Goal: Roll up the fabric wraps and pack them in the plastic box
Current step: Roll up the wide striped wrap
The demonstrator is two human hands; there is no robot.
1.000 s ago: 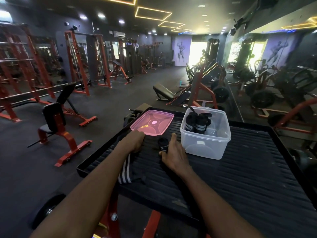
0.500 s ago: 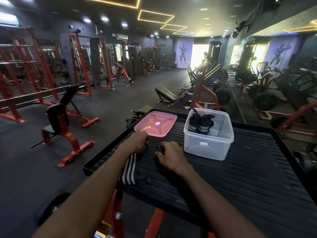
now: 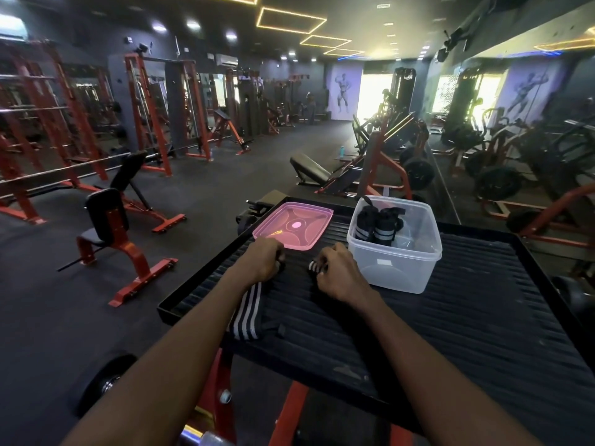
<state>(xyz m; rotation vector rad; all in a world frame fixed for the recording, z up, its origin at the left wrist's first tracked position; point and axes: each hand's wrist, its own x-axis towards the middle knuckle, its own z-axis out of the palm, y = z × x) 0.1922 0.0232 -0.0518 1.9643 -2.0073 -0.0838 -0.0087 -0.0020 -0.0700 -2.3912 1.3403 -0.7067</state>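
A clear plastic box (image 3: pixel 396 272) stands on the black ribbed platform (image 3: pixel 450 317), with two rolled black wraps (image 3: pixel 375 225) upright inside it. A black fabric wrap with white stripes (image 3: pixel 246 317) lies flat under my left forearm and runs up between my hands. My left hand (image 3: pixel 262 260) is closed on one end of it. My right hand (image 3: pixel 338 272), just left of the box, is closed on a small rolled striped part of the wrap (image 3: pixel 314 267). Most of that roll is hidden by my fingers.
The box's pink lid (image 3: pixel 293 225) lies flat at the platform's far left corner, beyond my left hand. The platform has a raised rim (image 3: pixel 193 291). Red gym benches (image 3: pixel 109 233), racks and machines stand on the dark floor around it.
My right hand has tipped the small roll down onto the platform and closed over it. My left hand has shifted slightly back from the lid. The camera has moved a little.
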